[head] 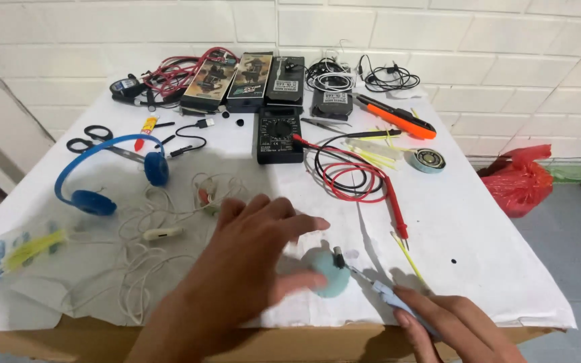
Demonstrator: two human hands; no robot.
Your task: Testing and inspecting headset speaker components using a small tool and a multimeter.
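At the lower centre of the frame the left hand [253, 259] lies blurred, fingers spread, thumb against a pale teal round foam earpad [329, 274]. The right hand [448, 326] — lower right — pinches a light blue slim tool [388, 294], its tip touching the pad. A blue plastic headband headset [99, 176] sits at left.

My left hand [253, 259] touches a matt teal foam pad [331, 272]; at twelve o'clock, a glossy black plastic multimeter [279, 136] on creased white paper [465, 222].
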